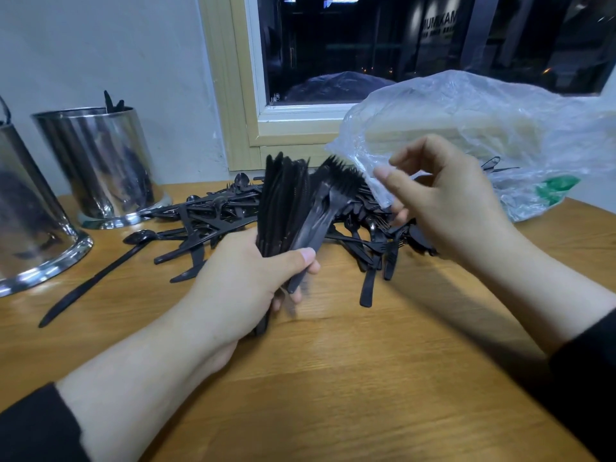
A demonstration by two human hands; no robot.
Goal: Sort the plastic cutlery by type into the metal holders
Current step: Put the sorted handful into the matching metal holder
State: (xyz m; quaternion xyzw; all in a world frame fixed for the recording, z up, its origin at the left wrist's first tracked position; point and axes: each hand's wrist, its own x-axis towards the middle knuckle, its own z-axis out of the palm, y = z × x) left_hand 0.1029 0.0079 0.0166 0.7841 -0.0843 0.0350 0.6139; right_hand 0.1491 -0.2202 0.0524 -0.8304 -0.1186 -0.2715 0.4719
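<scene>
On a wooden table point(333, 378), the left hand point(246, 285) grips an upright bundle of black knives and forks point(293, 208), handles down in the fist. The right hand point(446, 201), fingers loosely curled and holding nothing, hovers just right of the bundle, directly over the loose cutlery pile point(220, 215). Two metal holders point(100, 165) stand left of the bundle, nearer the left hand.

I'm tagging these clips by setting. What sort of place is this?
Likely a café or eatery's back area, at night. Steel holders stand on a wooden table beside a bulk pile of black cutlery, a bagged stack by a dark window.
</scene>
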